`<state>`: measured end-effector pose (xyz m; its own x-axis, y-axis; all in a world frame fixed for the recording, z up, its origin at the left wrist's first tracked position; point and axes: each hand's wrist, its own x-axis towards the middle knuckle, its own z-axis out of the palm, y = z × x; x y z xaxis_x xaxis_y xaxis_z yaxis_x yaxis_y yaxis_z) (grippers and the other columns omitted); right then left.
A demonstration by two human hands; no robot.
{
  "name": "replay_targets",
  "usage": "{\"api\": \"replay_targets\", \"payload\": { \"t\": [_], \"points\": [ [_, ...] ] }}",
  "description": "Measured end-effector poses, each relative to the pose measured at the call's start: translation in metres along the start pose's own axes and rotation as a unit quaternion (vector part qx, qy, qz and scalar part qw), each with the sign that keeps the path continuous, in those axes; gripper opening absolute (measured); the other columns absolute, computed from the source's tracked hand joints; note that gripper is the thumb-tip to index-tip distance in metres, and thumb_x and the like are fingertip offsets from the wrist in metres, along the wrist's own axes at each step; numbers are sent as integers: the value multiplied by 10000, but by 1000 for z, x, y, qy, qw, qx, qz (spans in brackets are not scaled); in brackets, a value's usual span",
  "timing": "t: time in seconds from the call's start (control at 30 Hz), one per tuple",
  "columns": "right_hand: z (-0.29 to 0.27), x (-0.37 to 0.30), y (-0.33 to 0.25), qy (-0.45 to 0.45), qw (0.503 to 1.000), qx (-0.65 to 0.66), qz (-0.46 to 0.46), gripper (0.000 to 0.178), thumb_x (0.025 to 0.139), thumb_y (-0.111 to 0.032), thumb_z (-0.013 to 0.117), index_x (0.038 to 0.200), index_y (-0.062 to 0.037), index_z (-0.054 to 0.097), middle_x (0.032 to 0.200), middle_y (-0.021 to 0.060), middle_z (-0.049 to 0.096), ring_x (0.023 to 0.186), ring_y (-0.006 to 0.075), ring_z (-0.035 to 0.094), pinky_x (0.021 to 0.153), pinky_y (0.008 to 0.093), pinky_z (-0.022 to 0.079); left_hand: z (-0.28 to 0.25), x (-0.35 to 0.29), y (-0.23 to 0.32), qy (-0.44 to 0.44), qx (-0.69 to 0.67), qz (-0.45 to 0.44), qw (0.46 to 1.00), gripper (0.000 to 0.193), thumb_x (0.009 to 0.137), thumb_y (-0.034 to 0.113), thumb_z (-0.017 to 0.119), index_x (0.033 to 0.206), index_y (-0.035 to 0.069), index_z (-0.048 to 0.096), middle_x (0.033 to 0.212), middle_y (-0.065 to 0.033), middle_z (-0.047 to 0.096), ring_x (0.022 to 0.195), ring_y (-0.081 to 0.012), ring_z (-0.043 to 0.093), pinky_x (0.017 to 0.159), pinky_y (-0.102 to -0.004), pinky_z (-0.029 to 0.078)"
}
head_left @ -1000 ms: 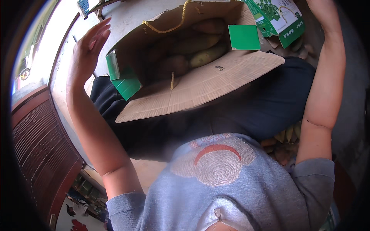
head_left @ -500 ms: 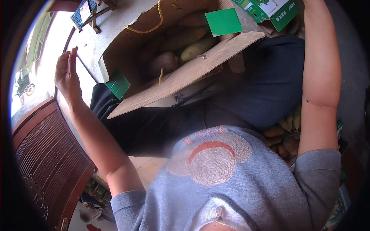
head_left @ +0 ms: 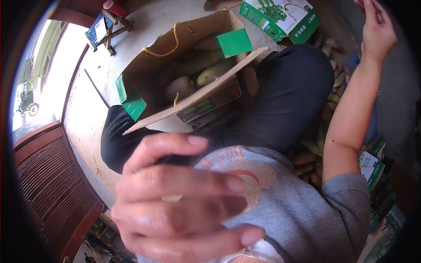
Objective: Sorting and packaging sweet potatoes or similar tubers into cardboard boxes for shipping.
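My left hand (head_left: 175,197) is raised close to the head camera, large and slightly blurred. Its fingers are curved and apart, with nothing between them. At the upper right, my right hand (head_left: 378,37) is held up with fingers stretched out, empty as far as it shows. Between my bent legs sits an open cardboard box (head_left: 153,61) with a yellow rope handle and green corner flaps. Several sweet potatoes (head_left: 215,72) lie inside it, partly in shadow. Below the box's near flap shows a digital scale (head_left: 206,105) with green buttons and a red display.
A heap of sweet potatoes (head_left: 322,131) lies on the floor beside my right leg. A green and white carton (head_left: 285,19) stands at the far right. At the far left is a folding stool (head_left: 105,30) with a phone-like object on it. A carved wooden bench (head_left: 55,175) stands left.
My left hand has swung from the far left to close before the camera. My right hand has come into view at the upper right. The view has shifted, baring the scale's panel.
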<state>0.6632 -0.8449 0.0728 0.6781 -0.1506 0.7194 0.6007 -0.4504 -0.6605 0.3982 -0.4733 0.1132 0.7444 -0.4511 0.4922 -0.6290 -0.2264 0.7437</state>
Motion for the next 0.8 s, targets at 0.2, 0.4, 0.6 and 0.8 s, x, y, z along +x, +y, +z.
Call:
{"api": "replay_targets", "payload": {
  "t": [0.2,0.4,0.6,0.8],
  "points": [
    [-118,-161,81,-110,962,-123,216,236,1014,-39,601,1236,26,649,1000,111,750,862,151,715,814,265,565,25,12,51,55,2,148,987,197,826,251,822,1008,192,776,871,24,727,946,-170,726,937,-509,533],
    [-153,-323,95,-300,864,-327,237,305,875,-4,597,1161,-1,701,1083,273,704,1120,453,636,899,492,536,30,-9,118,229,-17,47,972,102,828,133,779,929,143,784,929,9,749,919,-153,728,910,-442,551],
    [-185,-407,130,-362,783,-364,352,319,858,2,568,1147,9,704,1084,295,693,1103,469,636,910,495,548,37,-1,84,223,-81,279,931,164,867,231,809,1016,171,773,980,21,746,994,-171,700,927,-456,507],
    [-170,-450,180,-313,732,-202,570,252,977,-66,524,1128,36,698,990,166,740,879,223,713,667,417,564,41,-10,97,194,-328,223,897,76,878,185,824,930,138,793,959,-29,712,966,-221,670,874,-392,503]
  ]
}}
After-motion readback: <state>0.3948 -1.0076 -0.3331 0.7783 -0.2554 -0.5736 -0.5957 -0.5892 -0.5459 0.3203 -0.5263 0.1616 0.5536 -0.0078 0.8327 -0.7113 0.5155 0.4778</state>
